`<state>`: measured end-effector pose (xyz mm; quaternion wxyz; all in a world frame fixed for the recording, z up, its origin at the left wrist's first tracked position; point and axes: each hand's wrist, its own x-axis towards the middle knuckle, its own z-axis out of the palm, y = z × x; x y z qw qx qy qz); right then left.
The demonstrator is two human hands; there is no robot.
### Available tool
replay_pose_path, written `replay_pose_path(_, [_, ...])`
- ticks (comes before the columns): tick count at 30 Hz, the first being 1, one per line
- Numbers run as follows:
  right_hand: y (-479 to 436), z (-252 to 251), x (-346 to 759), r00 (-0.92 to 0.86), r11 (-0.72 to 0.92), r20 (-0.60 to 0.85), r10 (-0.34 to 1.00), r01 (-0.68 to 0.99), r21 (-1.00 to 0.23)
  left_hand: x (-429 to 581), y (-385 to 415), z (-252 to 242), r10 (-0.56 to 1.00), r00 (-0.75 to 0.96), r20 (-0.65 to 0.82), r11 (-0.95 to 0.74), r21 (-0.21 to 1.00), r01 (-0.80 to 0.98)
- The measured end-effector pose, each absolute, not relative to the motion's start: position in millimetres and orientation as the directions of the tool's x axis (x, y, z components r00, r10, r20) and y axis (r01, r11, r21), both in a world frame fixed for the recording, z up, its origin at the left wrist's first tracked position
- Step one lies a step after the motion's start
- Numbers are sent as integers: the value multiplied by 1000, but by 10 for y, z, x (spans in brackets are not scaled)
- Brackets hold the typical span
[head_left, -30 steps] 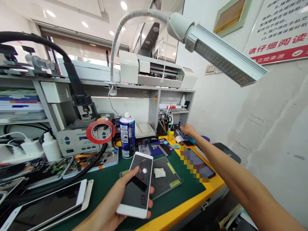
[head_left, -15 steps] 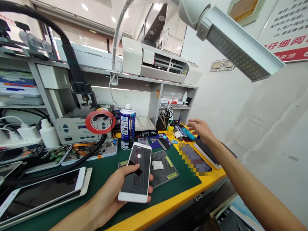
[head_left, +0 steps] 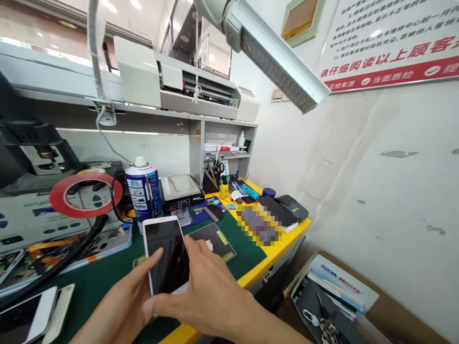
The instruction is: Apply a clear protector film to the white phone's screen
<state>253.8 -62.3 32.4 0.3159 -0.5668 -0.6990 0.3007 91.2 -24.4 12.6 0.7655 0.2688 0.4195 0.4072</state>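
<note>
A white-framed smartphone (head_left: 169, 253) with a dark, reflective screen is held tilted above the green mat. My left hand (head_left: 124, 296) is closed around its left side, the thumb lying over the screen edge. At the phone's right side is my right hand (head_left: 211, 291), gripping its edge and lower corner between thumb and fingers. Behind my right hand, partly covered, lies a grey honeycomb pad (head_left: 224, 246) with yellow strips. A crumpled white wipe (head_left: 209, 245) rests on that pad.
A blue spray can (head_left: 142, 193) stands behind the phone, with red tape (head_left: 59, 196) to its left. A heating plate (head_left: 181, 186), a yellow bottle (head_left: 224, 189) and dark devices (head_left: 278, 210) line the back. A lamp (head_left: 279, 62) hangs overhead. Keys (head_left: 328, 329) lie in a box at lower right.
My right hand has come from the right side of the bench to the phone and now grips it. The black piece on the screen no longer shows. The view has turned right.
</note>
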Motion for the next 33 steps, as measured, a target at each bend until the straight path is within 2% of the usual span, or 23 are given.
replay_pose_path(3, [-619,331,2520,-129,159,102,986,597,-786,886,-237,73,824,373,-426,558,723,-407])
replay_pose_path(8, [-624,259,2512,-127,167,116,985,560,-811,797,-221,-74,760,557,-336,595,705,-387])
replay_pose_path(14, [-636,132,2469,-32,136,140,990,523,-841,790,-256,-63,744,564,-358,602,726,-333])
replay_pose_path(17, [-620,95,2530,8,175,202,979,464,-868,833,-270,-39,759,581,-294,546,773,-322])
replay_pose_path(21, [-537,110,2868,86,149,199,976,402,-904,882,-238,-47,819,542,-188,426,832,-355])
replay_pose_path(25, [-404,140,3390,250,-27,154,956,596,-803,870,-234,-5,834,520,-185,386,869,-310])
replay_pose_path(28, [-327,123,3655,260,-121,82,962,677,-726,852,-277,66,836,521,-173,361,889,-284])
replay_pose_path(33, [-282,56,3703,270,-171,66,961,760,-627,830,-324,139,838,525,-150,319,915,-248])
